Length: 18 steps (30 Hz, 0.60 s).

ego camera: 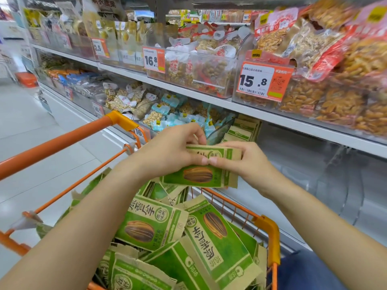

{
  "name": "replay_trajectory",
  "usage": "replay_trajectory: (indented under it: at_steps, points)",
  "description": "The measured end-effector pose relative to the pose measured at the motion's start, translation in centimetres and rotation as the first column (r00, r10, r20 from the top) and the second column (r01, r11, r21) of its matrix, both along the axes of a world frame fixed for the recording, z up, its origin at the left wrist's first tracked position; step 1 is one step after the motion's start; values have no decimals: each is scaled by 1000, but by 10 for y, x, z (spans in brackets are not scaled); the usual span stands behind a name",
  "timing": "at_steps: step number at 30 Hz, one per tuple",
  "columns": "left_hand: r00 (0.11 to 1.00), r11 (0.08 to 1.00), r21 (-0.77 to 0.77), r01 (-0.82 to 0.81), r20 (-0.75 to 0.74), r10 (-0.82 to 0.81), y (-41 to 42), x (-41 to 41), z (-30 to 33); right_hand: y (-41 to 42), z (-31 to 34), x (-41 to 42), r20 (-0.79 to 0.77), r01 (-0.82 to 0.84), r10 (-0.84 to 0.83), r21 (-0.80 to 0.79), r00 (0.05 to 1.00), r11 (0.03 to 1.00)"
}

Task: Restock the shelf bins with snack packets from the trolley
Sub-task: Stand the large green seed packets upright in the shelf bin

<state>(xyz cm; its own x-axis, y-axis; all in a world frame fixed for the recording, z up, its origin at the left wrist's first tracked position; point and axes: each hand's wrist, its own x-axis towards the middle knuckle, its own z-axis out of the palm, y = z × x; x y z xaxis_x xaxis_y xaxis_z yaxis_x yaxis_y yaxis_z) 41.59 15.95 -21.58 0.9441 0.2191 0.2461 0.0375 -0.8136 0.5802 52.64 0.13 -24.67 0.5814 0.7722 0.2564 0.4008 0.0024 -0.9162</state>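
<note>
- Left hand (167,151) and right hand (247,162) both grip a packet stack (201,174) above the trolley (270,233) rim.
- Bin (243,130) beyond: partly filled.

A single head-worn view looks forward and down from close above the left hand (167,151) and right hand (243,162), which meet mid-frame. Just below the hands lies the orange trolley (270,233); beyond and to their right, the shelves (219,101) run away leftward, bent by the wide lens.
</note>
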Motion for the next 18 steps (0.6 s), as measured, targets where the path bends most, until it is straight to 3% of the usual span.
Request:
replay_trajectory:
  at_steps: [2,4,5,6,8,9,13,15,18]
  points:
    - [964,980,37,-194,195,183,5,1,3,-3,-2,5,-151,96,-86,64,985,993]
    - [862,905,-236,-355,291,414,18,-1,4,-10,-6,10,-372,164,-116,99,921,981]
    - [861,838,-419,-350,208,464,21,-3,5,-14,-8,13,-459,176,-111,101,882,979]
    - [907,763,-575,-296,81,413,21,-5,6,-16,-11,15,-509,178,-107,93,854,980]
    - [981,677,-712,-186,-91,174,16,-2,-5,-18,-15,16,-508,147,-90,72,857,987]
    - [989,692,-707,-147,-109,99,8,1,-12,-18,-17,15,-477,116,-76,54,875,992]
    - [997,792,-606,-74,-14,82,-17,19,-29,-15,-17,13,-344,-1,-19,-59,939,998]
    - [999,825,-564,-30,3,38,-18,22,-28,-16,-15,21,-248,29,-52,-96,967,995]
    - [988,892,-436,-117,44,151,-1,19,-26,-22,-15,40,-30,199,-201,-57,979,978]
